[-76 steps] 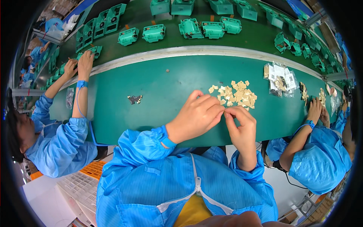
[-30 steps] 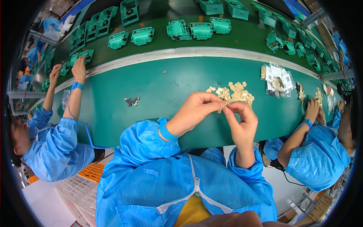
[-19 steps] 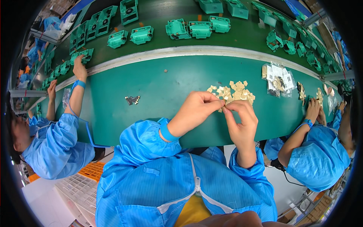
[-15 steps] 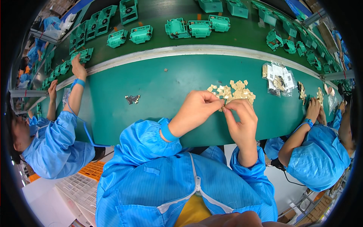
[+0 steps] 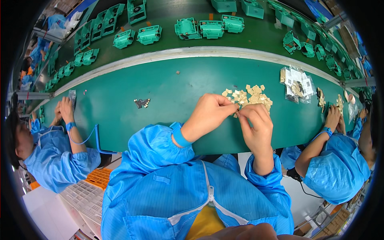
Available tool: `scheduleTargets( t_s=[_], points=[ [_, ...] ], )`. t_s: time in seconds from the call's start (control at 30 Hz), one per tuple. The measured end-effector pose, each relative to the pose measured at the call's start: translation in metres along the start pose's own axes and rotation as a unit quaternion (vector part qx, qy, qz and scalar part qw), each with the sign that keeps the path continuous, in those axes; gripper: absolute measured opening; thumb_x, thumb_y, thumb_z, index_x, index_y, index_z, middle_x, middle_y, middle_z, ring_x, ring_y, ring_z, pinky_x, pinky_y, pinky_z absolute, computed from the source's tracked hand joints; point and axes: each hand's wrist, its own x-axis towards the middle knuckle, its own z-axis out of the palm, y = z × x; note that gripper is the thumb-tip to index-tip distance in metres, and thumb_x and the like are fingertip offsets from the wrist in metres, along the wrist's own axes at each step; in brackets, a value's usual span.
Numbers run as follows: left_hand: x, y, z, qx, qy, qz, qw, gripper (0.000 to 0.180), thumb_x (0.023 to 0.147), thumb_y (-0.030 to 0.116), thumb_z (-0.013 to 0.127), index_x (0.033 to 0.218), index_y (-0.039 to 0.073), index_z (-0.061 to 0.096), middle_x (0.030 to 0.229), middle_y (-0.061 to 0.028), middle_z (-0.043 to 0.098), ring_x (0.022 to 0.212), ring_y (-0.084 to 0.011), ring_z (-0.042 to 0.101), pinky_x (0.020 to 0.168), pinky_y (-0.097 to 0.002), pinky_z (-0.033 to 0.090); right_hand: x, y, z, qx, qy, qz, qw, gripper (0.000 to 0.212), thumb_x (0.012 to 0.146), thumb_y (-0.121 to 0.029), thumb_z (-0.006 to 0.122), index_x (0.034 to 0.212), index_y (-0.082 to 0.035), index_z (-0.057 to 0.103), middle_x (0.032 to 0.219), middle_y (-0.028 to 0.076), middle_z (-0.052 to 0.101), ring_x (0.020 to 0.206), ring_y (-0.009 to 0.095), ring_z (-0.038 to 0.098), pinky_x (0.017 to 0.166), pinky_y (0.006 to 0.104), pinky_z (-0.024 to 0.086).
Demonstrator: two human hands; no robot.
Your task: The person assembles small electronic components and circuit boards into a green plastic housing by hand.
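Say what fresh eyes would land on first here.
Probably the heap of small beige pieces, bright on the green table just beyond the left hand and right hand, whose fingertips meet at a tiny piece too small to make out. Next, the teal housings ranged across the top, then the dark parts clustered left of the hands.

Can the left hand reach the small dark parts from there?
Probably yes: nothing shows between the left hand and the dark parts. Its fingers, though, seem busy beside the right hand with something too small to identify.
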Motion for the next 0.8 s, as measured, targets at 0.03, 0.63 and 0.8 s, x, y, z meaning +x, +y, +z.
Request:
scheduleTargets(
  t_s=[0.03,0.63,0.8],
  points=[
    [0.001,0.001,0.000,0.000,0.001,0.000,1.000,0.026,0.089,0.021,0.070,0.087,-0.005,0.074,0.073,-0.0033,0.068,0.067,-0.0073,0.058,0.057,-0.0251,0.047,-0.001,0.001,0.000,-0.004,-0.001,-0.011,1.000,0.015,0.075,0.007,0.074,0.084,-0.001,0.066,0.087,0.010,0.064,0.080,0.028,0.062,0.068,0.0376,0.051],
    [0.005,-0.002,0.006,0.001,0.005,0.016,1.000,0.026,0.089,0.019,0.069,0.089,-0.007,0.074,0.074,-0.0068,0.070,0.068,-0.0085,0.062,0.059,-0.0264,0.050,-0.001,0.010,0.002,-0.006,-0.002,-0.011,1.000,0.017,0.074,0.007,0.074,0.087,0.000,0.065,0.087,0.011,0.063,0.081,0.029,0.062,0.069,0.0381,0.051],
    [0.006,-0.001,0.006,0.015,0.007,0.016,1.000,0.026,0.089,0.020,0.069,0.089,-0.006,0.074,0.072,-0.0065,0.070,0.066,-0.0084,0.061,0.057,-0.0266,0.050,0.000,0.014,0.001,-0.001,-0.005,-0.010,1.000,0.017,0.074,0.007,0.074,0.087,0.000,0.065,0.086,0.011,0.063,0.080,0.029,0.062,0.069,0.0383,0.051]
  ],
)
